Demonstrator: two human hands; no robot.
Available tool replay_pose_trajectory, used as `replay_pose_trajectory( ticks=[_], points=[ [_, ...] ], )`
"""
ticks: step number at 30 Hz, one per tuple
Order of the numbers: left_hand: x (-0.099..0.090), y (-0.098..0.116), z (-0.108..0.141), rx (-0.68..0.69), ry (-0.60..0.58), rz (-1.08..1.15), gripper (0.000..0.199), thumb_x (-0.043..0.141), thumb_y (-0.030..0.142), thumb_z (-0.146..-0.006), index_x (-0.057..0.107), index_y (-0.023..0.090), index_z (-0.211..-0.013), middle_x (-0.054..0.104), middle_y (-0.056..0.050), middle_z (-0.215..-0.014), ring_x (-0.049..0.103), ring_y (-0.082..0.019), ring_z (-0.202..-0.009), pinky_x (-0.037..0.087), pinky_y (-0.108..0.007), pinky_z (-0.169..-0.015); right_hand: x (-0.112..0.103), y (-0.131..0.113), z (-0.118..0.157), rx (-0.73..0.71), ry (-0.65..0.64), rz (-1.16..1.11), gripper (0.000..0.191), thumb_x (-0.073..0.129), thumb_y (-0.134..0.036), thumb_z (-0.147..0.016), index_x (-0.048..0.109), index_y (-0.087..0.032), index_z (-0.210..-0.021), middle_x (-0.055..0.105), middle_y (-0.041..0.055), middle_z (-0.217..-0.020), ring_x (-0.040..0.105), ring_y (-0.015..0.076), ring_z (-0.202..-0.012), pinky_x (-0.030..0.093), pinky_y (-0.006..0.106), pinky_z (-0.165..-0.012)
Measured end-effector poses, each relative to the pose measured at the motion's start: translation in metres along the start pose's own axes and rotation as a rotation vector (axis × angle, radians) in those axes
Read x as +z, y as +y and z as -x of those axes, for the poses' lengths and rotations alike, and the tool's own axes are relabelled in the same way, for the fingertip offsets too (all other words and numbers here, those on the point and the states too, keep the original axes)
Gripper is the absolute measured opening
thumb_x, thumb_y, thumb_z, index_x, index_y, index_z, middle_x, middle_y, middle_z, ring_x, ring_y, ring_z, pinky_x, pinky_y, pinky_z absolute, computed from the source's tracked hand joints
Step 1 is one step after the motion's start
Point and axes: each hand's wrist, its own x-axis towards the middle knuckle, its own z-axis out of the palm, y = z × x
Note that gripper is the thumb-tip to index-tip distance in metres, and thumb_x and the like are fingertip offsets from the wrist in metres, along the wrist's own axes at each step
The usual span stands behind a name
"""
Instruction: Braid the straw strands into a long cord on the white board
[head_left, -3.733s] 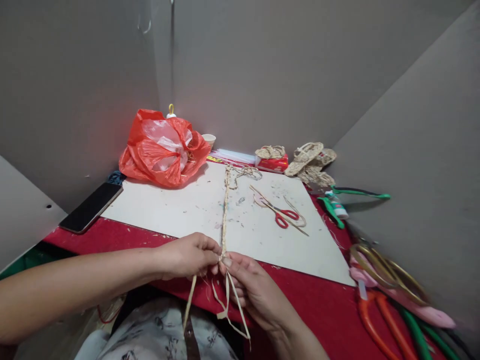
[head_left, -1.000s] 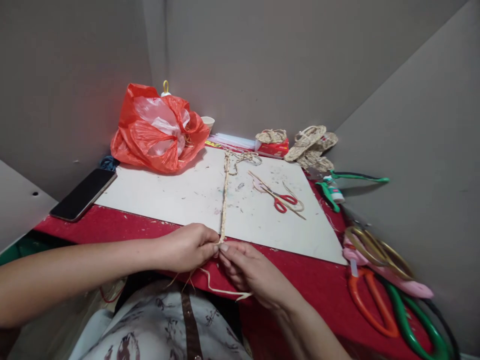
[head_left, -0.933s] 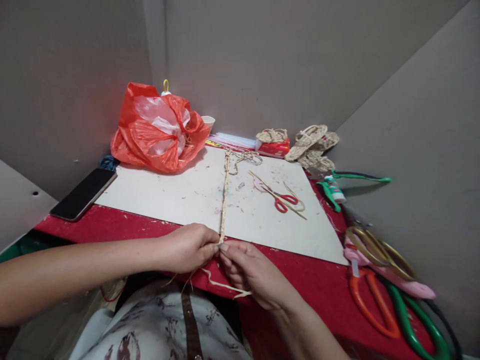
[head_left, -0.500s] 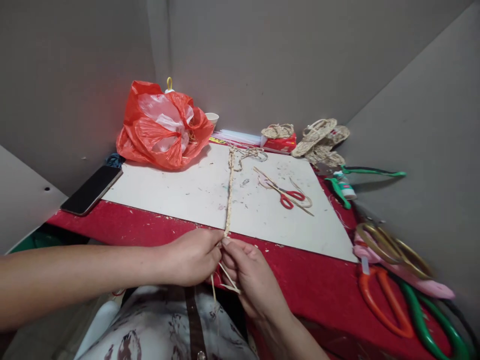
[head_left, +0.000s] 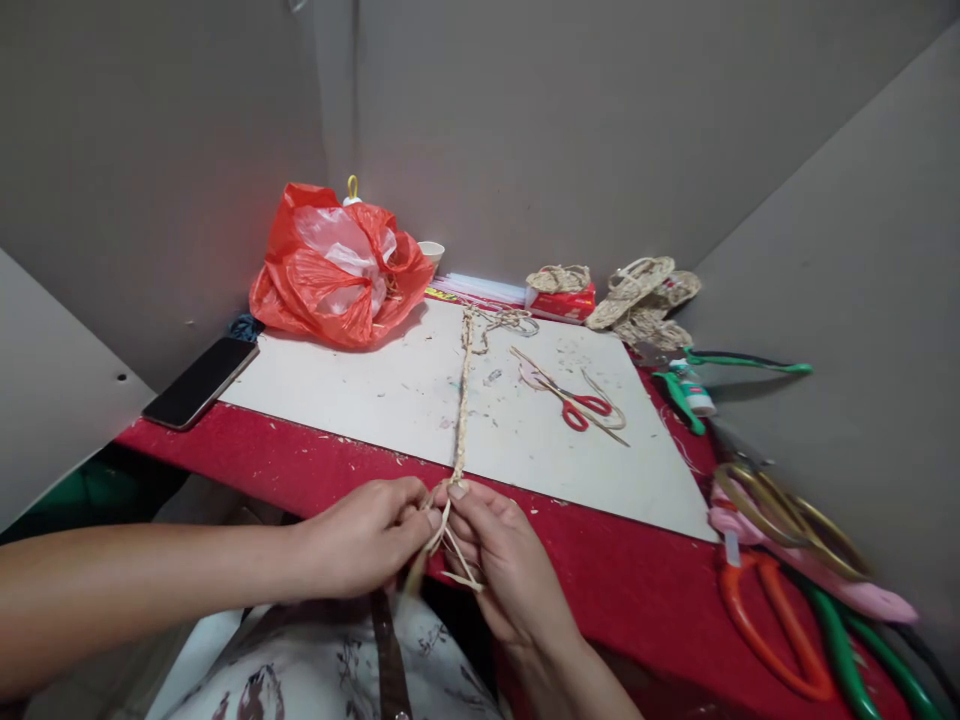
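A narrow braided straw cord (head_left: 463,400) runs from the far side of the white board (head_left: 360,385) towards me, down to the near edge. My right hand (head_left: 499,545) pinches the near end of the braid between thumb and finger. Loose straw strands (head_left: 454,545) hang below that pinch, between my hands. My left hand (head_left: 382,530) is closed on one or more of the strands, just left of the braid's end; its fingertips are partly hidden.
Red-handled scissors (head_left: 577,408) lie on the board's right half. A red plastic bag (head_left: 337,290) and a phone (head_left: 201,382) are at left. Woven straw sandals (head_left: 637,295) stand at the back right. Large shears with orange handles (head_left: 772,625) and pliers (head_left: 750,360) lie along the right side.
My left hand has drawn slightly back from the braid's end, showing the strands between the hands. My right hand keeps its pinch. The whole view has shifted a little.
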Motion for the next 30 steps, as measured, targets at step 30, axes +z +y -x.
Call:
replay_pose_trajectory(
  ticks=[30],
  points=[
    [-0.018, 0.004, -0.05, 0.163, -0.173, 0.097, 0.026, 0.033, 0.019, -0.077, 0.055, 0.015, -0.063, 0.057, 0.001, -0.063, 0.045, -0.01, -0.057, 0.037, -0.022, -0.061, -0.021, -0.029, -0.002, -0.118, -0.177, 0.717, 0.033, 0.048, -0.045, -0.087, 0.051, -0.016, -0.071, 0.039, -0.0057, -0.055, 0.03, 0.0072, -0.047, 0.024, 0.019, -0.044]
  ],
)
